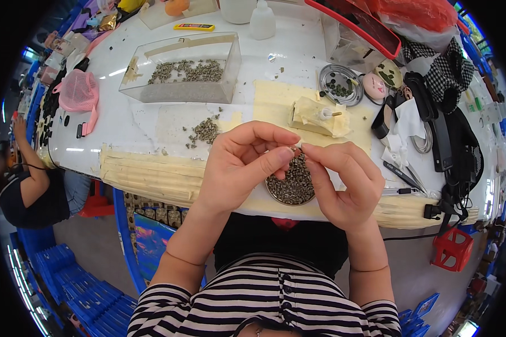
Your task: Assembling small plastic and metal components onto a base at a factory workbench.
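Observation:
My left hand [243, 163] and my right hand [344, 177] meet above a round dish [291, 203] filled with many small grey metallic pieces [293, 185]. Thumb and forefinger of each hand are pinched together, their tips nearly touching. Something tiny and pale shows between the fingertips, too small to name. Just beyond my hands stands a tape-wrapped block [312, 119] with a small white tip and a thin peg. A loose pile of similar small pieces [204, 131] lies to the left of my left hand.
A clear box [180, 92] with more small pieces stands at the back left. At the right are a round tin [341, 98], tweezers [400, 173], black straps [433, 112] and a red-framed phone [371, 28]. Tape covers the table's front edge [146, 171]. Another person [31, 185] sits far left.

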`<act>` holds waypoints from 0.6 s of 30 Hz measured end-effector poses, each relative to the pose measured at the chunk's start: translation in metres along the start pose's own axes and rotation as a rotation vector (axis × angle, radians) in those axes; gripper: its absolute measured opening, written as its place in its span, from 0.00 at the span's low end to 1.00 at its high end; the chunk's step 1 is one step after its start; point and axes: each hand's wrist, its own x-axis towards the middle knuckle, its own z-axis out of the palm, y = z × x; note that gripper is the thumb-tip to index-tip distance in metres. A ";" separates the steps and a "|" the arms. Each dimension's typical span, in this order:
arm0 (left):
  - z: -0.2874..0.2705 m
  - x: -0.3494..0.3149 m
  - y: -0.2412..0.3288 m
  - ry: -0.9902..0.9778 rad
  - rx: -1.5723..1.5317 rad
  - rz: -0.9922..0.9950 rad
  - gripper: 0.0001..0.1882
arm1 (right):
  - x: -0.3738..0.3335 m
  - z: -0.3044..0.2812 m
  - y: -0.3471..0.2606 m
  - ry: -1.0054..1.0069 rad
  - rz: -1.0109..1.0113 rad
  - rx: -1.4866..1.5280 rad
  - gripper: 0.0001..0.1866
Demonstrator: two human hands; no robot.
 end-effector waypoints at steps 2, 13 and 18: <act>-0.001 -0.001 -0.001 -0.001 0.000 -0.001 0.10 | 0.000 0.000 0.000 -0.014 0.001 0.013 0.16; -0.001 -0.005 -0.006 0.071 0.049 0.061 0.07 | -0.001 0.002 -0.001 -0.050 -0.027 0.041 0.19; 0.003 -0.004 -0.006 0.128 0.032 0.096 0.07 | -0.003 0.006 0.002 -0.059 -0.061 -0.056 0.20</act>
